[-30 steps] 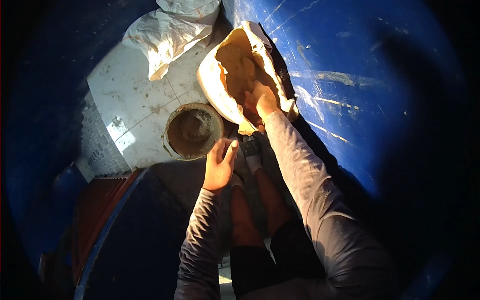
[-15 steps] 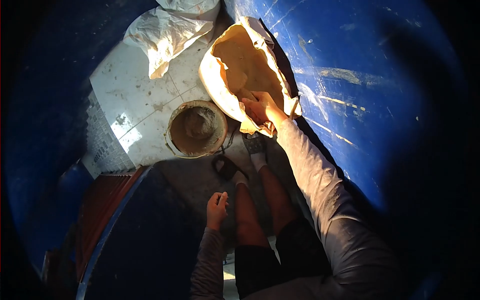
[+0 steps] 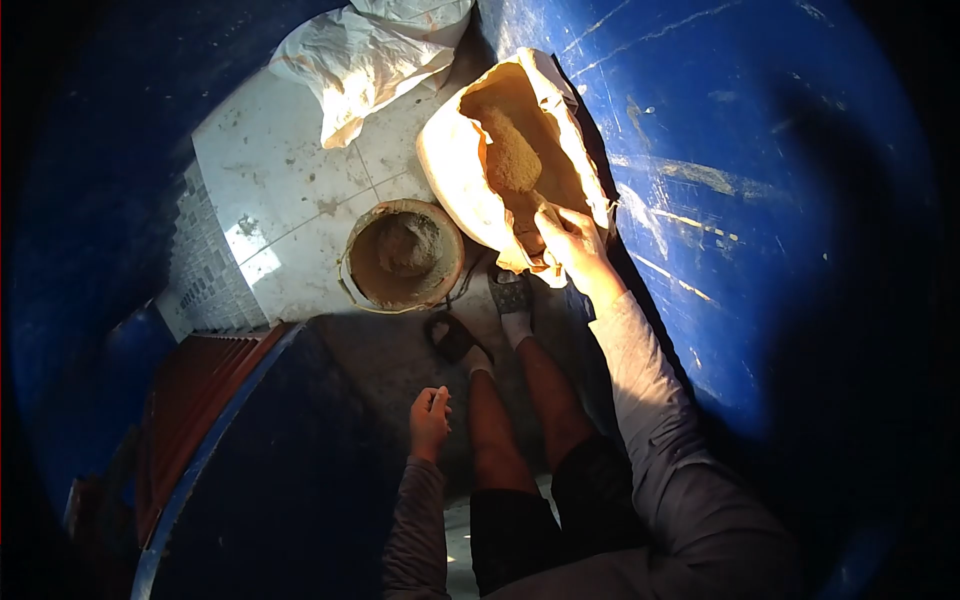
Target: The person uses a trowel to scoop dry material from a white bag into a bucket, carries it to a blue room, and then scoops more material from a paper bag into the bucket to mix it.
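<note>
You have one scoop-like tool [image 3: 527, 188] inside the open mouth of the bag [image 3: 460, 195], its blade apparently hidden under one mound of pale powder [image 3: 512, 150]. Your right hand [image 3: 575, 245] seems closed around its handle, fingers drawn together at the lower end of the opening; much of the grip is hidden, and you cannot tell whether the hand touches the torn rim. Holding it from the near end probably keeps your knuckles clear of the powder and the load level. The bag leans by the blue wall [image 3: 680, 120], likely for support, its mouth turned up towards you for easy reach. Just left of it stands one bucket [image 3: 372, 262], with a paler mass inside and a handle hanging at its side; being so near the bag, it presumably spares you a long reach. Your left hand [image 3: 430, 425] hangs beside your leg, fingers curled in shadow; you cannot tell how tightly, or whether they hold anything. Two sandals, a right one [image 3: 512, 293] and a left one [image 3: 450, 338], stand below bag and bucket. Farther off, white sacking [image 3: 350, 70] lies crumpled on the tiled floor [image 3: 270, 190]; whether it is one sack or more is unclear.
</note>
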`<action>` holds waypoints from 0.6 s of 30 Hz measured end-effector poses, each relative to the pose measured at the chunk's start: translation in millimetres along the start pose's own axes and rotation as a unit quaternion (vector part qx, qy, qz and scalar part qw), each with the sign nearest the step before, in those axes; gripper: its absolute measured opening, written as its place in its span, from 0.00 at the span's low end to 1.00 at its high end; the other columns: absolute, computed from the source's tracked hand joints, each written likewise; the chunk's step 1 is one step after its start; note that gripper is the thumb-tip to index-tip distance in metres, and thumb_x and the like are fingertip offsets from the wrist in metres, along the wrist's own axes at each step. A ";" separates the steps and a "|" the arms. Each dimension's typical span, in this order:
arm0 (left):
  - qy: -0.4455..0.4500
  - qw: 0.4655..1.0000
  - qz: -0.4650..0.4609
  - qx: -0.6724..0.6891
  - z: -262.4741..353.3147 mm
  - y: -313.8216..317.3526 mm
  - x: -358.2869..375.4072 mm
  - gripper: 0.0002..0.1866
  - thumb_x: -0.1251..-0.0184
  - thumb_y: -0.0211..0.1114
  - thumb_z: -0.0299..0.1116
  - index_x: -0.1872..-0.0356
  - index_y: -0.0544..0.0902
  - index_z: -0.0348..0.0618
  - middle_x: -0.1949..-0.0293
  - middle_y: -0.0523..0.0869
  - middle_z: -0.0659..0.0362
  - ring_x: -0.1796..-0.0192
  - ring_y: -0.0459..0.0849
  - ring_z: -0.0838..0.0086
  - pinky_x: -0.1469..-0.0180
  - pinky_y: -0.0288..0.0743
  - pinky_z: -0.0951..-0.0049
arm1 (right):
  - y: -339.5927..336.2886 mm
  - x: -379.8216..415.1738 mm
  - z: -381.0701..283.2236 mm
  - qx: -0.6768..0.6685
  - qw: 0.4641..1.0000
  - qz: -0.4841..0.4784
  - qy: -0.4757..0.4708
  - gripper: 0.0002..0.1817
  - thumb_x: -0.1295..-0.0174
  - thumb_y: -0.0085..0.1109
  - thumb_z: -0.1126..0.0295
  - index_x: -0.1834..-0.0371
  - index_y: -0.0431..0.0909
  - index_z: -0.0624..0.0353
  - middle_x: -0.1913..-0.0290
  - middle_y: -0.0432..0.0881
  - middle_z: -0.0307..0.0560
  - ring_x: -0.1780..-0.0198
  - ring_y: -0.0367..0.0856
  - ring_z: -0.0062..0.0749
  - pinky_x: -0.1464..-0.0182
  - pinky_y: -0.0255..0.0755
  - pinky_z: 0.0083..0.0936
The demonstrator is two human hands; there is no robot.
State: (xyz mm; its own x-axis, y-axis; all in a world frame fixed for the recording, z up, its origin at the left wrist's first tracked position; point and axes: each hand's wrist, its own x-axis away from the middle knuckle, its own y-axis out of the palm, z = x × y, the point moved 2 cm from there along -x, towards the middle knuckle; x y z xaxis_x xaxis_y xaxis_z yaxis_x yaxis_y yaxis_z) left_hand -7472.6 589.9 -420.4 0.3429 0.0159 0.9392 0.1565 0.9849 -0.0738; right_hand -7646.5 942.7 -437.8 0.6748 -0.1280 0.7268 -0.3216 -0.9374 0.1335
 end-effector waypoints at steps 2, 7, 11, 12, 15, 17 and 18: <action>0.002 1.000 -0.006 0.003 -3.1 1.5 1.0 0.14 0.20 0.60 0.42 0.63 0.80 0.44 0.76 0.76 0.67 0.81 0.69 0.87 0.80 0.66 0.81 | 9.1 21.6 -19.7 0.006 0.998 0.053 0.032 0.16 0.25 0.61 0.62 0.44 0.81 0.62 0.73 0.77 0.34 0.84 0.68 0.14 0.83 0.62 0.19; 0.007 1.000 -0.009 -0.006 -12.8 1.9 0.3 0.14 0.19 0.59 0.43 0.64 0.80 0.44 0.77 0.75 0.67 0.82 0.69 0.86 0.80 0.67 0.80 | 0.8 58.8 -24.7 0.029 0.997 0.014 -0.067 0.16 0.24 0.60 0.64 0.41 0.80 0.63 0.73 0.77 0.33 0.84 0.68 0.13 0.83 0.61 0.17; 0.012 1.000 -0.011 -0.004 -13.1 -2.1 -1.5 0.14 0.19 0.59 0.43 0.65 0.80 0.45 0.77 0.75 0.67 0.82 0.69 0.86 0.81 0.66 0.80 | 3.3 91.1 -49.2 0.019 0.999 0.018 -0.034 0.17 0.24 0.58 0.66 0.40 0.78 0.67 0.69 0.78 0.37 0.82 0.69 0.13 0.82 0.62 0.15; 0.012 1.000 -0.009 -0.002 -13.1 -3.8 -2.4 0.15 0.19 0.59 0.43 0.65 0.80 0.45 0.77 0.75 0.67 0.82 0.69 0.86 0.81 0.66 0.80 | 5.8 98.6 -53.5 0.020 0.999 0.015 -0.033 0.17 0.24 0.58 0.66 0.40 0.78 0.67 0.69 0.79 0.37 0.82 0.69 0.13 0.82 0.62 0.15; 0.009 1.000 -0.005 0.013 -16.3 -10.6 -4.9 0.15 0.21 0.61 0.43 0.66 0.80 0.43 0.77 0.75 0.67 0.82 0.69 0.86 0.81 0.64 0.80 | 13.8 120.1 -67.3 0.025 0.999 0.004 -0.028 0.18 0.24 0.58 0.67 0.39 0.77 0.68 0.68 0.79 0.39 0.82 0.68 0.13 0.82 0.63 0.15; 0.013 1.000 -0.003 0.019 -21.3 -15.9 -6.7 0.15 0.20 0.61 0.43 0.66 0.79 0.44 0.78 0.75 0.67 0.82 0.68 0.86 0.82 0.65 0.80 | 19.2 133.9 -75.6 0.030 0.999 -0.008 -0.032 0.18 0.24 0.57 0.67 0.39 0.76 0.69 0.67 0.79 0.40 0.82 0.68 0.13 0.82 0.63 0.15; 0.019 1.000 -0.005 0.023 -23.6 -17.5 -8.6 0.15 0.20 0.60 0.43 0.66 0.79 0.45 0.79 0.74 0.67 0.83 0.68 0.86 0.82 0.66 0.80 | 20.4 140.6 -80.0 0.035 0.999 -0.015 -0.035 0.18 0.24 0.57 0.67 0.39 0.76 0.69 0.67 0.79 0.40 0.82 0.68 0.13 0.82 0.63 0.15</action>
State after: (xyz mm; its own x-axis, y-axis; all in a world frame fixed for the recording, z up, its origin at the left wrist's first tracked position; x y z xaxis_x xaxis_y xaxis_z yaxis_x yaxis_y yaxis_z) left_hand -7456.5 568.5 -435.1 0.3769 0.0001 0.9263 0.1182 0.9918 -0.0482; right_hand -7611.4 931.5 -279.0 0.7297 -0.1194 0.6733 -0.2546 -0.9613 0.1055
